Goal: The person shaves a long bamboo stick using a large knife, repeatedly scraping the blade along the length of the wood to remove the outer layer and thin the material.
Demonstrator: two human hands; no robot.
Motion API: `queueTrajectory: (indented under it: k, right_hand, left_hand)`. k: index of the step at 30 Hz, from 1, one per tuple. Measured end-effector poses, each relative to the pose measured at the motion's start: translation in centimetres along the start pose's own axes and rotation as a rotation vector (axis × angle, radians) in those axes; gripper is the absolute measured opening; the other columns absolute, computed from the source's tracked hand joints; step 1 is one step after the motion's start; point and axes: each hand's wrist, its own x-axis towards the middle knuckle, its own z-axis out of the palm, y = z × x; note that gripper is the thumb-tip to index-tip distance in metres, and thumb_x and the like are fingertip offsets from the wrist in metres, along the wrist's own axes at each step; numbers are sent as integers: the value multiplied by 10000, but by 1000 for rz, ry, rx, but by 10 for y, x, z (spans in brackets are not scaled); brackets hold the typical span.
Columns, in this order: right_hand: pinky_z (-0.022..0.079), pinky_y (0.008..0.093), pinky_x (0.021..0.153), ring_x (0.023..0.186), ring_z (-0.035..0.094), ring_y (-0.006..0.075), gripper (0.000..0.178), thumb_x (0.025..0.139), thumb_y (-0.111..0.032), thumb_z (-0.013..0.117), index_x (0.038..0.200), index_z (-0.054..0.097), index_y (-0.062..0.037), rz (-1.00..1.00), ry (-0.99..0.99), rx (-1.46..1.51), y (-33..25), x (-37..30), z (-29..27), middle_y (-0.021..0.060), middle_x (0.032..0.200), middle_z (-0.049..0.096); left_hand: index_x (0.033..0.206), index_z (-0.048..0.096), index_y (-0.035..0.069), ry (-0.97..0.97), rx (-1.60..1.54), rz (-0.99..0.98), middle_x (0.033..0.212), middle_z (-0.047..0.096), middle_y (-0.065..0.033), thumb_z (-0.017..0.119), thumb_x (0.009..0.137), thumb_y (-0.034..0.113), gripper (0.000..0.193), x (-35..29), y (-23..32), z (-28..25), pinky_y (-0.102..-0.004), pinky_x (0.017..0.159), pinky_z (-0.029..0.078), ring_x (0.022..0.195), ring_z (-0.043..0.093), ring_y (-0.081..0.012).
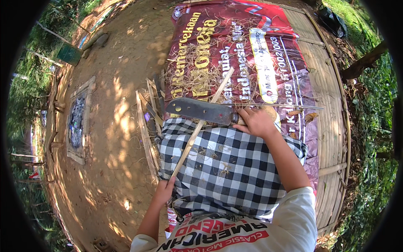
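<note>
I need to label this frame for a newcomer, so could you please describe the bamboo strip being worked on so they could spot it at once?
Start at the black-and-white checked cloth over the person's lap. A long, thin, pale bamboo strip crosses it diagonally, gripped low by the left hand and passing the broad dark knife blade held by the right hand. Unlike the loose slats on the ground, it is held.

A pale bamboo strip (201,124) slants across the lap beneath a broad dark machete (199,110).
</note>
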Motion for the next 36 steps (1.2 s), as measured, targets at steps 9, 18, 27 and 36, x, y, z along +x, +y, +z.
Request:
queueTrajectory:
  k: [9, 18, 27, 36]
  right_hand:
    - [514, 376, 595, 712, 661, 286, 492, 827, -491, 672, 1060, 614, -62, 21, 48, -22, 18, -1, -8, 106, 811, 619]
    - [512, 372, 521, 584, 640, 280, 540, 845, -532, 640, 1068, 603, -42, -7, 21, 40, -27, 0, -7, 103, 763, 622]
    - [529, 422, 583, 682, 672, 315, 495, 876, -516, 621, 1037, 600, -48, 288, 76, -32, 32, 8, -8, 135, 788, 651]
    - [531, 437, 571, 655, 664, 352, 542, 847, -518, 654, 1101, 616, -41, 245, 171, 165, 3, -1, -22, 164, 797, 672]
  left_hand:
    - [658, 581, -22, -49, -14, 25, 553, 514, -62, 483, 981, 512, 632, -2, 13, -5, -356, 551, 414, 536, 470, -170]
    - [675, 590, -23, -74, -14, -8, 563, 529, -69, 475, 982, 517, 632, 8, 5, -2, -355, 558, 423, 545, 490, -174]
    - [684, 580, -26, -96, -70, -22, 575, 519, -42, 475, 989, 510, 626, 7, 2, -3, -336, 552, 415, 544, 462, -150]
    - [661, 583, -31, -6, -48, 26, 545, 522, -64, 495, 991, 455, 594, 11, -16, 8, -355, 520, 407, 521, 477, -156]
